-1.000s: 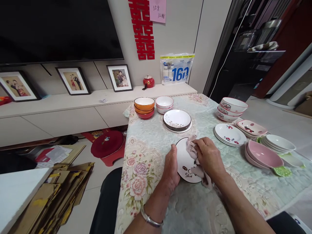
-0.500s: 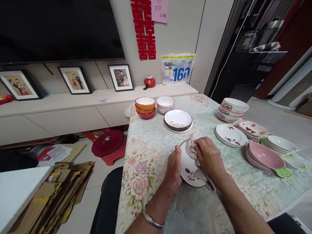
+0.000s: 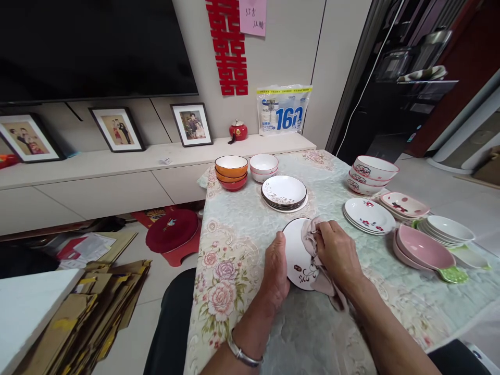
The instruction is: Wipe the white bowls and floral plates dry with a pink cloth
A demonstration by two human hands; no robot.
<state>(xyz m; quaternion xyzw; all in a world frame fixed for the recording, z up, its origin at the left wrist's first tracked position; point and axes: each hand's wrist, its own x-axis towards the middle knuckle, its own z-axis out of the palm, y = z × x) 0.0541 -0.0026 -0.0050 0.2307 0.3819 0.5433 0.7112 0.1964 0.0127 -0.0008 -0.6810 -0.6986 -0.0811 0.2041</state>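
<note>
the floral-covered desk (image 3: pixel 238 245) carries dishes (image 3: pixel 369 214) along its far and right sides, probably grouped by pattern. behind it, a clear bag (image 3: pixel 284 112) seems to hold cups; orange bowls (image 3: pixel 231 167) nest on a red bowl (image 3: pixel 233 184). over the near part, a white plate (image 3: pixel 296 251) is clamped at its left rim by the left hand (image 3: pixel 276 270), likely for steadiness, while the right hand (image 3: pixel 336 252) pinches a pale cloth (image 3: pixel 309 238) against it.

Lower centre: round white ceramic plate (image 3: pixel 296 252), crumpled pale-pink cloth (image 3: pixel 308 235) on its right side | beyond it: stacked round white dark-rimmed ceramic plates (image 3: pixel 284 190) | upper left of those: round orange-and-red ceramic bowls (image 3: pixel 231 174), left of round white pink-rimmed ceramic bowls (image 3: pixel 264 167) | centre right: round white flowered ceramic plates (image 3: pixel 369 216)
</note>
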